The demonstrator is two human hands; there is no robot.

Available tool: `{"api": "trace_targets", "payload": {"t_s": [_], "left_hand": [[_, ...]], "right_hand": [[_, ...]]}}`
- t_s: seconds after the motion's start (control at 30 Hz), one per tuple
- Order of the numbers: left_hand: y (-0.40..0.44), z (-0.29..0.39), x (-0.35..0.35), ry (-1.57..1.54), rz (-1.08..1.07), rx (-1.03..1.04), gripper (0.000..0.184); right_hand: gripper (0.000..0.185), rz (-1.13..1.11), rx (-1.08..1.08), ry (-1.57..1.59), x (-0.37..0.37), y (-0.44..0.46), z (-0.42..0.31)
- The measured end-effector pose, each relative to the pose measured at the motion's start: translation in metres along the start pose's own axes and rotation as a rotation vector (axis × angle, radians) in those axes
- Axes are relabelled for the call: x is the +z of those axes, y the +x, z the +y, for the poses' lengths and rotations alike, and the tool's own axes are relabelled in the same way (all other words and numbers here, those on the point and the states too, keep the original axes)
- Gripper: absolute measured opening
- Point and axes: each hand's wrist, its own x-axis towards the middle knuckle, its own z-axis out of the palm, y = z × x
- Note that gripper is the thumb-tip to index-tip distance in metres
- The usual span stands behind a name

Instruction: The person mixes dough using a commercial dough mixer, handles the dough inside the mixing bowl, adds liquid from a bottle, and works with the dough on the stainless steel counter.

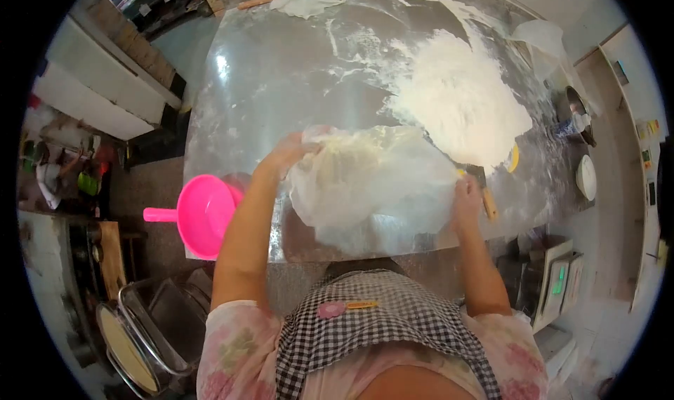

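A translucent plastic sheet (372, 189) is spread between my two hands over the front part of the metal table (281, 77). My left hand (289, 153) grips its upper left edge, with the fingers partly behind the plastic. At the right edge my right hand (467, 195) pinches the sheet. Just right of that hand lies a scraper with a wooden handle (489, 204). A large heap of white flour (463, 102) is beyond it, with a yellow curved item (513, 158) at its lower edge.
A pink ladle-like basin (203, 216) sits at the table's left front corner. Another plastic bag (307, 0) and a rolling pin (263, 1) lie at the far edge. Bowls (586, 177) stand at the right, a scale (558, 281) below. A person (50, 179) is far left.
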Motion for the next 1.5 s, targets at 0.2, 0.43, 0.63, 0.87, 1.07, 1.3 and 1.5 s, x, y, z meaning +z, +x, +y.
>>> {"api": "trace_targets", "payload": {"t_s": [0.2,0.43,0.63,0.87,1.07,1.3,1.5], "left_hand": [[0.008,-0.004,0.008,0.863,-0.276,-0.064,0.039],[0.002,-0.006,0.034,0.444,-0.163,0.068,0.04],[0.015,0.014,0.057,-0.38,0.177,0.254,0.04],[0.005,0.062,0.01,0.001,0.417,0.615,0.03],[-0.01,-0.068,0.051,-0.832,0.358,-0.056,0.029],[-0.007,-0.048,0.125,-0.681,0.28,0.056,0.027],[-0.086,-0.016,0.142,-0.542,0.236,-0.049,0.013]], "right_hand": [[0.02,-0.066,-0.492,-0.507,-0.032,0.041,-0.053],[0.055,-0.259,-0.841,-0.61,0.069,-0.015,-0.103],[0.055,-0.894,-0.739,-0.753,0.128,-0.068,-0.044],[0.033,-0.721,-0.514,-0.506,0.131,-0.048,-0.025],[0.036,-0.766,-0.149,-0.154,0.143,-0.021,-0.028],[0.034,-0.71,-0.15,0.011,0.15,-0.031,-0.072],[0.029,-0.534,-0.486,-0.38,0.162,-0.005,-0.043]]}}
